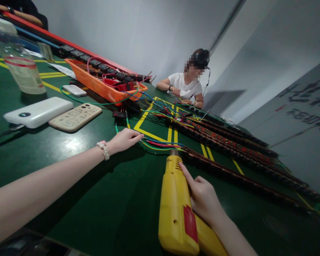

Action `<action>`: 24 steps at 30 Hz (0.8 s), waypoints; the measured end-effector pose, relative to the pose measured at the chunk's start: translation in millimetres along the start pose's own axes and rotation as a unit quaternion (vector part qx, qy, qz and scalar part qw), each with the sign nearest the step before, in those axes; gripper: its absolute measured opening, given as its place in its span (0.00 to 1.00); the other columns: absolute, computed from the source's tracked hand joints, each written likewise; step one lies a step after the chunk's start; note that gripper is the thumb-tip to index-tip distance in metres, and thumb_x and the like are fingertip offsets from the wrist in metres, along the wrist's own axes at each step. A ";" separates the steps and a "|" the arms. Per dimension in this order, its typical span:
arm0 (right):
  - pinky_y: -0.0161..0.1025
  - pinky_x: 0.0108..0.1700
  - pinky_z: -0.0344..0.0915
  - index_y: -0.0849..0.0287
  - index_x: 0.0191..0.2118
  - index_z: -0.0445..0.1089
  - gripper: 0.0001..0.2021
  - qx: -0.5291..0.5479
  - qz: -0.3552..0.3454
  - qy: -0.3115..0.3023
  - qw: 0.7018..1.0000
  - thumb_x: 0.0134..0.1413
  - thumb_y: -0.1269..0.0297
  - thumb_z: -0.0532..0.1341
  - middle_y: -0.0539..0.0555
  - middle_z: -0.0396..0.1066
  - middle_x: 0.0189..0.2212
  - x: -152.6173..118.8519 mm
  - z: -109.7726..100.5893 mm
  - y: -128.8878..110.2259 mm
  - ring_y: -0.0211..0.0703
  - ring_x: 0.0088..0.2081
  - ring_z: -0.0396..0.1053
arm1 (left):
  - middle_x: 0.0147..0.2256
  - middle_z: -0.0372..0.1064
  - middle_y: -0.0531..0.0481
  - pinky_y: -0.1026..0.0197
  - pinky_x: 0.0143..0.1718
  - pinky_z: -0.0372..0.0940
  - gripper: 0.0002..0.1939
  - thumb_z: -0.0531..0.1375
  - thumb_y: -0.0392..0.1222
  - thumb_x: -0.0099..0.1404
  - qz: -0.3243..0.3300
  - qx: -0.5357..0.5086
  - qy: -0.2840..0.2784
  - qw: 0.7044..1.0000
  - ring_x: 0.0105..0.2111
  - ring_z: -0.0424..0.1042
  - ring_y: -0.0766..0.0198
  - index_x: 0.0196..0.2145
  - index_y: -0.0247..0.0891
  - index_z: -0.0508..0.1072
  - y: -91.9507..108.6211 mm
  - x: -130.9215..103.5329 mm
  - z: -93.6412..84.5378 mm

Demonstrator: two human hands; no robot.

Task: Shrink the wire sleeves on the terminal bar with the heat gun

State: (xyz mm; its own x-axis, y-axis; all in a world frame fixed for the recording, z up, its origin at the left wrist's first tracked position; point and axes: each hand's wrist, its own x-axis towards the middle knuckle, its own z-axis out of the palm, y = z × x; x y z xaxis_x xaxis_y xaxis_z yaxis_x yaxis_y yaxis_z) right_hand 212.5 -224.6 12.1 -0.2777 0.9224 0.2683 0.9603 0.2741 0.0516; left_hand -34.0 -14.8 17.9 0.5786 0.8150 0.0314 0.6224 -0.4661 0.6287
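A yellow heat gun (pixel 174 202) is gripped in my right hand (pixel 204 197), its metal nozzle (pixel 174 152) close to a bundle of wires. Those blue, red and green-yellow wires (pixel 162 144) run out of the end of a long dark strip (pixel 218 165). My left hand (pixel 126 139) is closed around the wires' free ends, with thumb and fingers pressed together. Just beyond that hand sits a small black socket piece (pixel 119 115) with green and yellow leads attached.
An orange basket (pixel 106 89) holds sockets and wires. On the left are a white power bank (pixel 38 112), a phone in a beige case (pixel 75 117) and a bottle (pixel 22 67). More wired strips (pixel 229 149) lie to the right. A person (pixel 188 83) works across the green table (pixel 101 206).
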 end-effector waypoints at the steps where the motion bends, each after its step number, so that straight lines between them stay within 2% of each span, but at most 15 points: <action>1: 0.31 0.28 0.54 0.65 0.64 0.36 0.43 0.006 -0.008 0.002 1.000 0.38 0.77 0.53 0.45 0.60 0.17 3.8 0.1 -3.8 0.33 0.21 0.54 | 0.18 0.57 0.54 0.72 0.25 0.41 0.32 0.42 0.63 0.58 0.002 -0.002 0.002 1.000 0.19 0.49 0.84 0.21 0.28 0.63 -0.3 0.0 0.2; 7: 0.33 0.32 0.52 0.65 0.64 0.37 0.42 0.050 -0.044 -0.025 0.997 0.38 0.77 0.51 0.45 0.62 0.19 25.6 0.4 -28.3 0.33 0.22 0.54 | 0.18 0.57 0.54 0.72 0.25 0.41 0.31 0.41 0.62 0.58 0.013 -0.009 0.004 1.000 0.20 0.48 0.83 0.20 0.28 0.61 -0.2 0.2 0.3; 15: 0.35 0.34 0.51 0.66 0.63 0.30 0.42 0.077 -0.104 -0.045 0.991 0.41 0.74 0.50 0.45 0.65 0.22 51.1 3.5 -48.1 0.34 0.22 0.55 | 0.20 0.58 0.54 0.72 0.25 0.42 0.32 0.40 0.63 0.58 0.003 -0.016 -0.003 1.000 0.20 0.51 0.83 0.22 0.29 0.63 3.0 0.1 -1.0; 20: 0.36 0.35 0.50 0.66 0.64 0.31 0.40 0.092 -0.112 -0.030 0.989 0.43 0.74 0.50 0.45 0.65 0.23 53.4 5.3 -50.4 0.33 0.23 0.58 | 0.19 0.55 0.54 0.73 0.26 0.41 0.32 0.39 0.63 0.58 0.000 0.008 -0.009 1.000 0.20 0.48 0.83 0.22 0.29 0.62 4.9 -2.0 -1.6; 24: 0.36 0.35 0.51 0.66 0.64 0.32 0.40 0.099 -0.107 -0.035 0.989 0.44 0.74 0.51 0.46 0.66 0.25 45.2 4.8 -48.3 0.33 0.24 0.58 | 0.20 0.56 0.54 0.72 0.26 0.39 0.31 0.39 0.62 0.59 0.015 0.045 -0.018 0.999 0.21 0.48 0.83 0.22 0.29 0.62 7.4 -4.1 -1.7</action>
State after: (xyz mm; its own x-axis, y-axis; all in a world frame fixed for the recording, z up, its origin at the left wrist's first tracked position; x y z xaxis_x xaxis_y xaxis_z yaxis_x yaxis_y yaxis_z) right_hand 153.4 -194.9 17.1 -0.4818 0.8523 0.2034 0.8573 0.5065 -0.0917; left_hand -32.7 -20.9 23.7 0.6151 0.7882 0.0208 0.6485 -0.5207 0.5552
